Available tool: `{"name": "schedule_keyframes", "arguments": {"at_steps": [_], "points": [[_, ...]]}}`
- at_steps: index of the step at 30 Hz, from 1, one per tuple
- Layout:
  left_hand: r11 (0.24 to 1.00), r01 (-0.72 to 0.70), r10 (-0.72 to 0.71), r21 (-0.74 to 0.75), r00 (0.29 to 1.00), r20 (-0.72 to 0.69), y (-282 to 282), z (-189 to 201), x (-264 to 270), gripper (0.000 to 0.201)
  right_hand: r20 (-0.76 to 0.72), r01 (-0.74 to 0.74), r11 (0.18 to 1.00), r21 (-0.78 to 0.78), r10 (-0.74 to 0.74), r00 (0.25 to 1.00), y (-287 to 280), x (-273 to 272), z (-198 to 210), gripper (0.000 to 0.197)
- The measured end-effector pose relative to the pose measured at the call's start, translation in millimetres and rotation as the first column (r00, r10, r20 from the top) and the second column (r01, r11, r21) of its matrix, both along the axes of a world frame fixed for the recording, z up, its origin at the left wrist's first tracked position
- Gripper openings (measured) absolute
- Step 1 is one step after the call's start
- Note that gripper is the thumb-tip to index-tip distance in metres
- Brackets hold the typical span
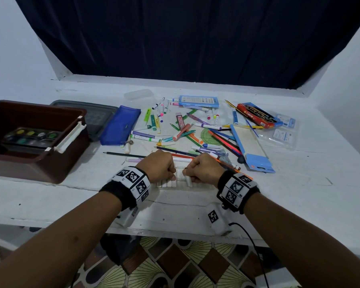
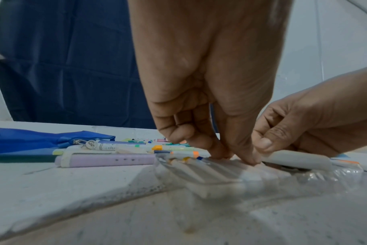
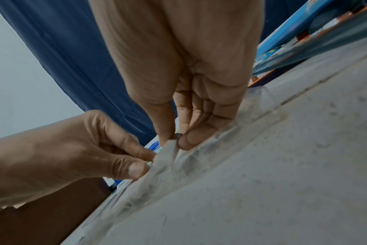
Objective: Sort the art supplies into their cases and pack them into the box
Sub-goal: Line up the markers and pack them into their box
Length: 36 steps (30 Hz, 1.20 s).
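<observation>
I have both hands low at the near edge of the white tabletop, close together over a clear plastic tray that holds a row of white marker barrels lying side by side. My left hand has its fingers curled, the tips pressing down on the barrels in the tray. My right hand pinches one white marker between thumb and forefinger, its near end tilted up out of the row; from the wrist view it looks as if the left thumb touches that same marker, though the blur leaves me unsure.

Beyond my hands lies the loose heap of markers and pencils, spread across the middle of the tabletop. A blue zip pouch lies to its left, a light blue pencil case at the far side, a red and black pack to the far right, and an open blue sleeve near my right hand. The brown box stands at the far left with a watercolour palette inside; a grey lid lies just behind it.
</observation>
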State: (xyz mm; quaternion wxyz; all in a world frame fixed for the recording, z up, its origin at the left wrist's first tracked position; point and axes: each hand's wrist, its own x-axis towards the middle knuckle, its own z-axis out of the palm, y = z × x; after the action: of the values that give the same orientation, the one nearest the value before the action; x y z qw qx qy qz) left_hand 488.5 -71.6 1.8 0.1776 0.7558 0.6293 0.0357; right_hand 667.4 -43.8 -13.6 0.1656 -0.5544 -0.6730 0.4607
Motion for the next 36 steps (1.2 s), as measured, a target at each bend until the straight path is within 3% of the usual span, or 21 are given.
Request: {"name": "schedule_keyframes", "arguments": {"at_steps": [10, 19, 25, 29, 32, 36], "points": [[0.999, 0.037, -0.037, -0.013, 0.999, 0.018, 2, 0, -6, 0.021, 0.040, -0.026, 0.999, 0.018, 0.025, 0.999, -1, -9, 10, 0.012], [1.000, 0.002, -0.002, -0.002, 1.000, 0.027, -3, -2, -10, 0.019, 0.190, -0.097, 0.975, 0.202, 0.058, 0.980, -4, -29, 5, 0.023], [1.000, -0.011, 0.010, 0.009, 0.993, 0.115, -5, 0, -13, 0.031, 0.036, -0.049, 0.996, 0.080, 0.046, 0.998, -5, -19, 10, 0.018], [0.999, -0.015, 0.009, 0.038, 0.990, 0.142, -9, 2, -22, 0.034, 0.022, -0.158, 0.987, 0.037, 0.157, 0.987, -4, -9, 16, 0.014], [0.998, -0.056, 0.052, 0.037, 0.994, 0.100, -11, 4, -35, 0.054, 0.168, -0.302, 0.946, 0.121, 0.281, 0.945, -4, -6, 17, 0.028], [0.994, -0.022, 0.019, -0.106, 0.999, -0.026, -16, 2, -48, 0.088, 0.284, -0.376, 0.909, 0.178, 0.318, 0.904, -7, -8, 17, 0.038]]}}
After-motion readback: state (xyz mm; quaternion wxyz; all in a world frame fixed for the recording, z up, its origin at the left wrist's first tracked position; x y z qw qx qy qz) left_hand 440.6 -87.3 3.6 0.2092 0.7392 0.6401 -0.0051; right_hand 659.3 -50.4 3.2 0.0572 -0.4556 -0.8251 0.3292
